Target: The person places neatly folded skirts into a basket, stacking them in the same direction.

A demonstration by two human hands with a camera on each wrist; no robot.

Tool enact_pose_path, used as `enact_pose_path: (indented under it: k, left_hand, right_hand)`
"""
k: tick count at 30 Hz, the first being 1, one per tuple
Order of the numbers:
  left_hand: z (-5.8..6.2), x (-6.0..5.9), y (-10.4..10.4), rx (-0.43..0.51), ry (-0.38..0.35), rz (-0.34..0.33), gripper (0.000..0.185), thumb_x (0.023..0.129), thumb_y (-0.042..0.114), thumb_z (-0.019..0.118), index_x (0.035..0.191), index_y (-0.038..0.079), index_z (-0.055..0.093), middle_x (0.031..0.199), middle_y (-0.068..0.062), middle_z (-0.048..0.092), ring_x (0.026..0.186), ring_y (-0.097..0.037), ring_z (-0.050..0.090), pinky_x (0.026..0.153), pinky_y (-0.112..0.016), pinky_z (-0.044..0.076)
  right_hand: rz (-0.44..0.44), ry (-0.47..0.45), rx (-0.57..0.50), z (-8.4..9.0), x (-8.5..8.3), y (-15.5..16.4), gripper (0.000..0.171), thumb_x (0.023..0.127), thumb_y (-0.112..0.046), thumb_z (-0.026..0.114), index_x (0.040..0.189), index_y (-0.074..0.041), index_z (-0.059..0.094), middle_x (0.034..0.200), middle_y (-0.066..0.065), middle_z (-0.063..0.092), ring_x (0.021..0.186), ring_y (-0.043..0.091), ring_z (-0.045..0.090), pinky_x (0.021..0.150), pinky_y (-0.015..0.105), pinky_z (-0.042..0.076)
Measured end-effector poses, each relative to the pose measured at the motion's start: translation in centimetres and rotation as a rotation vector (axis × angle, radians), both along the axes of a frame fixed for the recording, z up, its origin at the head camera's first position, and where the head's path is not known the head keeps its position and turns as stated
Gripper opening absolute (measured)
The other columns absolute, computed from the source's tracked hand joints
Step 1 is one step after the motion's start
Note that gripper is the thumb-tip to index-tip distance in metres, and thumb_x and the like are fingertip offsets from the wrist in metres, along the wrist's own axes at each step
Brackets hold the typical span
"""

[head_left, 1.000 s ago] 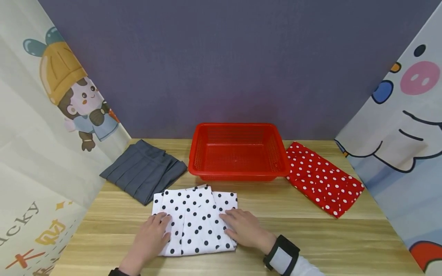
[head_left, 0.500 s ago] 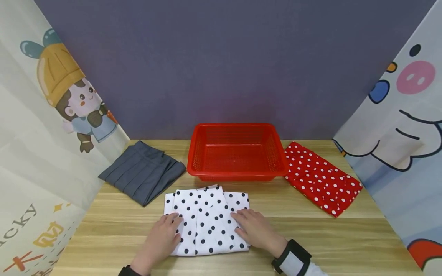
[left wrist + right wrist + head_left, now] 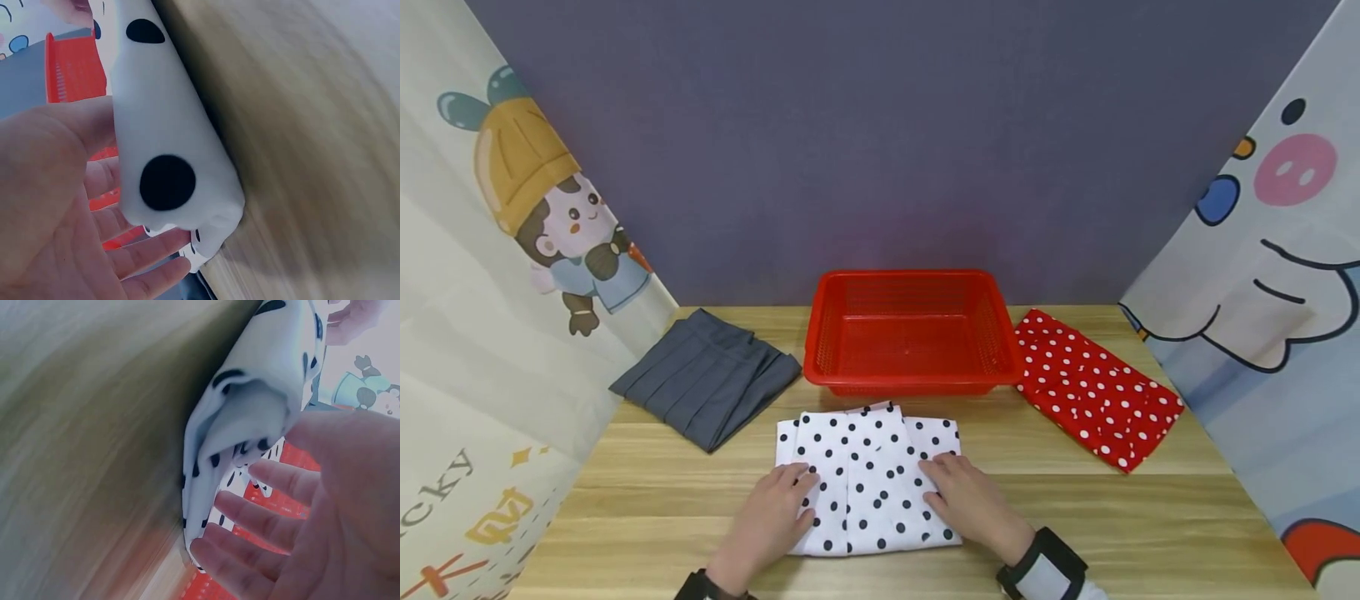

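Observation:
A folded white garment with black polka dots [image 3: 876,492] lies flat on the table in front of the basket. My left hand [image 3: 772,515] rests on its left side, fingertips on top of the fabric. On the opposite side lies my right hand [image 3: 976,506], its fingers stretched over the edge. In the left wrist view, the thumb and loosely straight fingers of the left hand [image 3: 56,206] touch the thick folded edge [image 3: 162,119]. The right wrist view shows several layers at the fold [image 3: 250,419], with the right hand [image 3: 350,506] against them.
A red plastic basket [image 3: 910,388] stands at the back middle. To its left is a folded grey pleated garment [image 3: 707,375], to its right a folded red garment with white dots [image 3: 1093,387]. A dark panel [image 3: 895,150] rises behind the wooden table [image 3: 1075,533].
Both hands and the white dotted garment between them have slid to the right along the table. The head view has shifted slightly; the basket and other garments stay in place.

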State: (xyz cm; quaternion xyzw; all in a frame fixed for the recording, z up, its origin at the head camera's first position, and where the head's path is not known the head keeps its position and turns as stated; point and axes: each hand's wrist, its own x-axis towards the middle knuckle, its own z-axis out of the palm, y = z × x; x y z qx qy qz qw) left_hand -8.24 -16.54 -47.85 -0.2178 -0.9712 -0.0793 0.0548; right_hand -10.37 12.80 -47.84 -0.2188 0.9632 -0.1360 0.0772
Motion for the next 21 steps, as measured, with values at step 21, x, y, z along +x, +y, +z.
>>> enact_pose_path:
  k: [21]
  left_hand:
    - [-0.4,-1.0,3.8,-0.016,-0.063,-0.041,0.039,0.077,0.024,0.067,0.113,0.010,0.062,0.120,-0.013,0.057,0.111,-0.028,0.052,0.095,-0.042,0.042]
  right_hand:
    - [-0.206,0.021,0.020,-0.8,-0.3,2.3,0.039,0.082,-0.029,0.067,0.116,-0.011,0.058,0.107,0.010,0.057,0.094,0.024,0.053,0.083,0.042,0.049]
